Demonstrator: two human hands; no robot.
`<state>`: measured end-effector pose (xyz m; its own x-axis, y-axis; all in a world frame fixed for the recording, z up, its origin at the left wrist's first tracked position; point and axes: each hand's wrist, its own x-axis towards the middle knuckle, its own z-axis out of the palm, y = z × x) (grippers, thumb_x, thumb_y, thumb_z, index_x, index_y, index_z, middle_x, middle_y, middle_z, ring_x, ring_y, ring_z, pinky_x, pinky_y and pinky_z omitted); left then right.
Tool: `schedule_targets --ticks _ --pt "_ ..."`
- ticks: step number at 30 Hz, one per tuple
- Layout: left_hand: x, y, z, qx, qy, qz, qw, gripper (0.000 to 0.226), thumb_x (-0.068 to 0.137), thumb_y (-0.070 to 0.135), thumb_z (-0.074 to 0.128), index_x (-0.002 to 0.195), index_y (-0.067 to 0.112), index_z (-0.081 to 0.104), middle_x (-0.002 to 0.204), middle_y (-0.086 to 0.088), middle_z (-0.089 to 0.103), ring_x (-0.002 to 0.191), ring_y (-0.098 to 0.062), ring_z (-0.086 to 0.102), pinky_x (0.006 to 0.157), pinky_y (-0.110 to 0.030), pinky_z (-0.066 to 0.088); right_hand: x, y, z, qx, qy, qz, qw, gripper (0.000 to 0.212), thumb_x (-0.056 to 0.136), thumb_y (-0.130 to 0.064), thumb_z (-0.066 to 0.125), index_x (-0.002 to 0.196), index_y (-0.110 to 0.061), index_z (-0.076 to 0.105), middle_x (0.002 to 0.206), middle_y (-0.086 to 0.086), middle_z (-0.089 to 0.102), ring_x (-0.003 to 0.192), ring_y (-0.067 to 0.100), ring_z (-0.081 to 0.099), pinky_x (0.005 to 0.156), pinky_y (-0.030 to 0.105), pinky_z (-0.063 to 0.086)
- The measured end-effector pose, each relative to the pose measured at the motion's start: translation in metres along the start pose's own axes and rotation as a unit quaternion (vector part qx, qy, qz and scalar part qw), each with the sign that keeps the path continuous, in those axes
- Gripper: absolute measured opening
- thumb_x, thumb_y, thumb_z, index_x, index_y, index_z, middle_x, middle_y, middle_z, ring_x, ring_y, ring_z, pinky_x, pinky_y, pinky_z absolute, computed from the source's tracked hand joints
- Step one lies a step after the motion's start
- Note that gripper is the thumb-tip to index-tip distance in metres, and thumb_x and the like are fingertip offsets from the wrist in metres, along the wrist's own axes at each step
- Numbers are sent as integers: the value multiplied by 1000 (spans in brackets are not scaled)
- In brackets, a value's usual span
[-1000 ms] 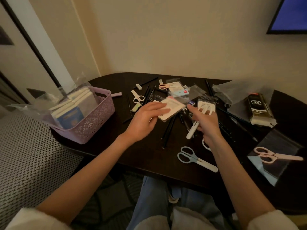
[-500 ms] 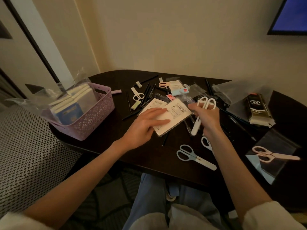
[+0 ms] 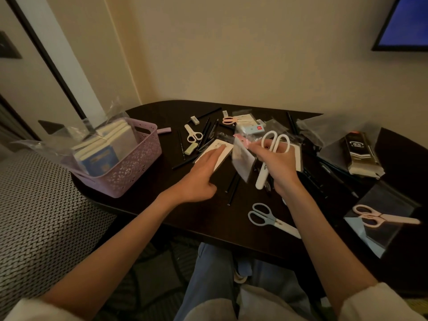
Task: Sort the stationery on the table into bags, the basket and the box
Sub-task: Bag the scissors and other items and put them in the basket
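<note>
Right grip (image 3: 278,165) curled round white plastic scissors (image 3: 268,156), left grip (image 3: 199,179) spread flat on rectangular white packet (image 3: 222,150), dark glossy table (image 3: 162,200)

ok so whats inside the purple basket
The purple basket holds notebooks standing on edge, one with a blue cover, wrapped in crinkled clear plastic. Anything beneath them or at the bottom is covered.
</note>
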<state>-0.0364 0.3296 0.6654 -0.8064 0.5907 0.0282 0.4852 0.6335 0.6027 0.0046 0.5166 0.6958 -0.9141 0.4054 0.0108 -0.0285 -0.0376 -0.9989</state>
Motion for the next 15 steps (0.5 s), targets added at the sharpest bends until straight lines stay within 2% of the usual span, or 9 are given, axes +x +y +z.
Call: schedule_targets --ticks 4,6,11,13,15 --pt "1 6 7 -45 114 55 991 105 77 32 80 154 24 10 158 1 23 144 -10 23 116 -32 27 -3 -1 5 -8 -22 -23 999 11 81 -14 75 80 -23 69 83 -8 71 80 -2 66 70 17 50" --pt "3 9 12 -73 159 74 982 107 74 39 81 154 21 14 156 2 30 142 -8 29 111 -23 30 -5 -1 7 -7 -32 -40 999 12 81 -11 73 79 -22 70 82 -6 71 78 -2 67 68 15 50" --pt "9 17 21 -107 233 79 963 106 75 33 82 154 18 13 150 1 38 137 -3 33 102 -2 28 -8 -2 10 -13 -39 -53 998 9 80 -10 74 88 -15 72 87 0 72 79 0 67 66 14 48" --pt "9 18 24 -103 260 79 957 100 76 29 81 152 16 16 148 0 39 137 -5 34 102 -2 28 -8 -3 9 -15 -32 -60 998 6 81 -10 74 85 -14 72 86 3 72 83 5 68 69 21 52" --pt "8 17 25 -76 277 97 953 90 77 26 80 146 17 23 145 -2 39 135 -6 35 103 -7 31 -8 -3 7 -41 -14 -87 995 1 81 -10 72 82 -9 72 85 12 71 85 17 69 71 32 58"
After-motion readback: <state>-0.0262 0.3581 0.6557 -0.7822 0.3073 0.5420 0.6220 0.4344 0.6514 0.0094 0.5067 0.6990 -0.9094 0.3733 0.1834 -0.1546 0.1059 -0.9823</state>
